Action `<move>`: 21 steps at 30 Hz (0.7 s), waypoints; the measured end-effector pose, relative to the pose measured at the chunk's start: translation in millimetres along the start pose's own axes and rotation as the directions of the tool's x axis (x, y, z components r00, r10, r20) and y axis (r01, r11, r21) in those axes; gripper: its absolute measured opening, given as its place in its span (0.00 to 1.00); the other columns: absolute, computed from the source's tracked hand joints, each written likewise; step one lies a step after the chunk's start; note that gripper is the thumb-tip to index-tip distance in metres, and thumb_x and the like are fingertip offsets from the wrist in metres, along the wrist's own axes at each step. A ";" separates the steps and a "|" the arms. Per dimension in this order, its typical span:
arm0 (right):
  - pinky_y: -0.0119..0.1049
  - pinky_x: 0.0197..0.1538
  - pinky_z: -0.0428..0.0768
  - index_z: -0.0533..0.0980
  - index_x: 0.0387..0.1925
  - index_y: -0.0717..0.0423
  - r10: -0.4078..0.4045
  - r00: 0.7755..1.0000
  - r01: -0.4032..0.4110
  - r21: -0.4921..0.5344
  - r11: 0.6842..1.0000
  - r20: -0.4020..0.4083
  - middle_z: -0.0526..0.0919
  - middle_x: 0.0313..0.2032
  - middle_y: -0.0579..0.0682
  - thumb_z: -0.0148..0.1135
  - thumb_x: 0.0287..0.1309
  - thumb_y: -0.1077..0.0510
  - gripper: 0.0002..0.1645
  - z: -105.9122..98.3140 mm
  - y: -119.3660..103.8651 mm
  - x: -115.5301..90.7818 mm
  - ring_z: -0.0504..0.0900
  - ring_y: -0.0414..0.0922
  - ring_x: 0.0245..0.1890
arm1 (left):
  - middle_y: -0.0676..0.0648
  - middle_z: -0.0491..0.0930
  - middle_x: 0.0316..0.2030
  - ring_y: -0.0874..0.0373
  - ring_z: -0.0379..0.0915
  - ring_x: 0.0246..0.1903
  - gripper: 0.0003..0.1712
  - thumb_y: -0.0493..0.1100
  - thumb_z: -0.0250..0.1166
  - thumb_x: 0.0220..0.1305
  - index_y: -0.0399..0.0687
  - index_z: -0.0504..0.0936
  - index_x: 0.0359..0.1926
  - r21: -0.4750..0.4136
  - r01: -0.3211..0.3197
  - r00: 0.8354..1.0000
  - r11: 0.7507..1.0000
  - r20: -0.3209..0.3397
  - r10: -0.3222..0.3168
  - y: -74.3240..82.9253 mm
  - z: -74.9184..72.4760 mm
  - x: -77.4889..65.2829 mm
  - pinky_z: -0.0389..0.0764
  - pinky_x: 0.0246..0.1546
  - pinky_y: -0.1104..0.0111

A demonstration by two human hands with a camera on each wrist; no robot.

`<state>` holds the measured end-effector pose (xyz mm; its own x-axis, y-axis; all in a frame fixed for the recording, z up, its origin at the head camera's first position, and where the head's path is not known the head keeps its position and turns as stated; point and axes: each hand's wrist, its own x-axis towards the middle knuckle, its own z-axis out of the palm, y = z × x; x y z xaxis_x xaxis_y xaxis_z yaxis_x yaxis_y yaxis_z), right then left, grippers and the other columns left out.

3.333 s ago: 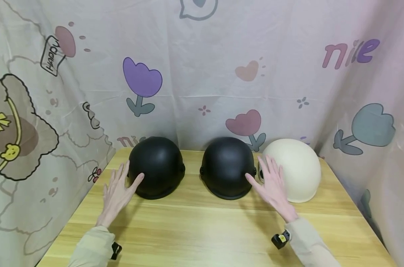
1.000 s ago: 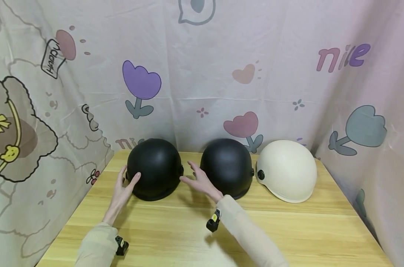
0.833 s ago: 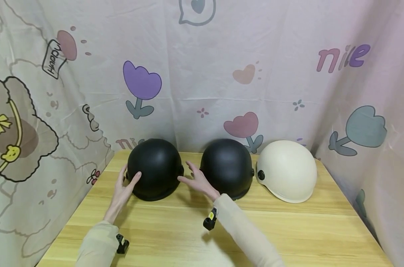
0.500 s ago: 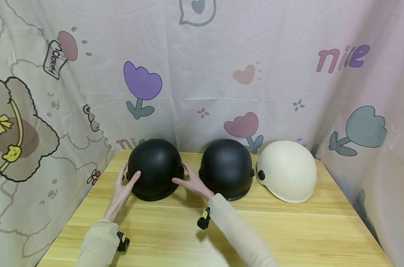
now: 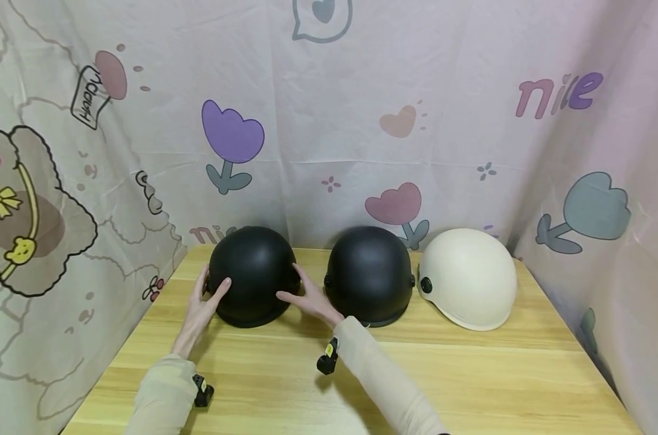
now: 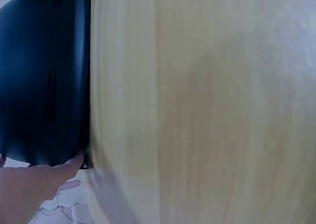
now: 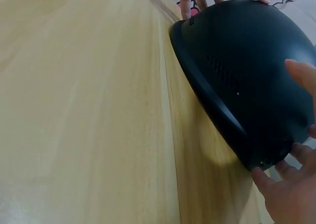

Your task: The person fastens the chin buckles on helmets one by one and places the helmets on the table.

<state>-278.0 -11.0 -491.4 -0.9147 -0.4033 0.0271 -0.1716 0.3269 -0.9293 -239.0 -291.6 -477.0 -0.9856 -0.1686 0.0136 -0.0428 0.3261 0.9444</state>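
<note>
In the head view, a matte black, dome-shaped helmet [image 5: 255,266] is set rim-down at the far left of the pale wood-grained desk [image 5: 285,380]. It is flanked by the left hand [image 5: 199,308] and the right hand [image 5: 310,299], both spread, presumably so the round shell is steadied evenly. In the left wrist view, the helmet and left hand are cut off. In the right wrist view, the rim is touched at both ends; the helmet's inside is hidden.

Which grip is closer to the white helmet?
Right. The right grip is at the leftmost helmet, on its side toward the white helmet; the left grip is at its far side.
</note>
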 end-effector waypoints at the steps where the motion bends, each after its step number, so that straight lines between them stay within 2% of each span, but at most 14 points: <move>1: 0.63 0.76 0.58 0.48 0.80 0.33 0.004 1.000 -0.004 -0.001 1.000 0.000 0.51 0.80 0.48 0.65 0.61 0.34 0.54 0.2 -0.5 -0.2 0.52 0.54 0.80 | 0.49 0.38 0.82 0.42 0.37 0.80 0.52 0.61 0.61 0.70 0.66 0.37 0.81 -0.008 -0.002 1.000 1.000 0.001 0.002 0.0 0.3 0.4 0.48 0.78 0.42; 7: 0.61 0.76 0.58 0.49 0.80 0.37 0.009 1.000 -0.009 -0.030 0.999 -0.005 0.51 0.80 0.49 0.65 0.60 0.34 0.54 1.0 -3.1 -2.6 0.53 0.54 0.80 | 0.45 0.40 0.81 0.40 0.41 0.79 0.52 0.61 0.61 0.69 0.68 0.38 0.81 -0.024 0.021 1.000 0.999 0.003 -0.021 0.0 0.3 0.1 0.52 0.76 0.43; 13: 0.62 0.75 0.60 0.50 0.80 0.41 -0.012 1.000 0.011 -0.050 0.999 -0.028 0.52 0.79 0.54 0.65 0.60 0.35 0.54 2.7 -4.3 -6.0 0.54 0.56 0.79 | 0.46 0.31 0.81 0.38 0.35 0.80 0.54 0.62 0.61 0.69 0.71 0.34 0.81 -0.022 0.067 0.997 0.998 0.039 -0.066 -0.6 -1.6 -3.5 0.50 0.78 0.44; 21: 0.64 0.71 0.64 0.44 0.80 0.31 0.007 0.998 -0.010 -0.057 0.998 -0.063 0.53 0.77 0.56 0.65 0.58 0.30 0.58 7.8 -1.1 -10.1 0.57 0.58 0.76 | 0.42 0.38 0.81 0.42 0.43 0.78 0.53 0.61 0.63 0.69 0.68 0.37 0.81 -0.054 0.085 0.996 0.995 0.036 -0.083 1.9 -1.7 -7.9 0.57 0.76 0.48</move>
<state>-265.8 -13.9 -493.6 -0.9370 -0.3464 0.0441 -0.1828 0.3789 -0.9072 -231.0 -291.3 -474.8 -0.9839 -0.1614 -0.0770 -0.1176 0.2597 0.9585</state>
